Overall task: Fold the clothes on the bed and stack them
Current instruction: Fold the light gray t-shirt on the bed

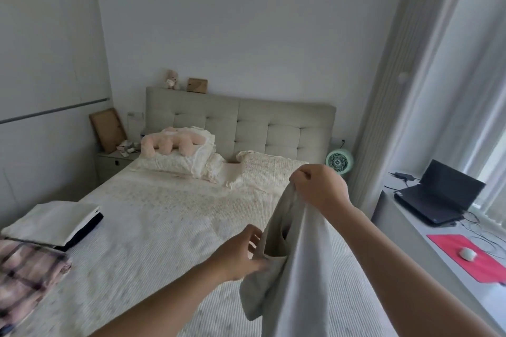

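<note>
A light grey garment (295, 268) hangs in the air over the right side of the bed (164, 227). My right hand (319, 186) grips its top edge in a fist and holds it up. Lower down, my left hand (241, 252) pinches the garment's left edge near a dangling sleeve; the hand is blurred. At the bed's left edge lies a stack of folded clothes (54, 221), white on top of black. A pink plaid garment (27, 276) lies crumpled in front of that stack.
Pillows (180, 164) and a pink plush toy (169, 142) sit at the headboard. A green fan (339, 162) stands right of the bed. On the right ledge are a laptop (435, 194), a red mat (471, 254) with a mouse and cables.
</note>
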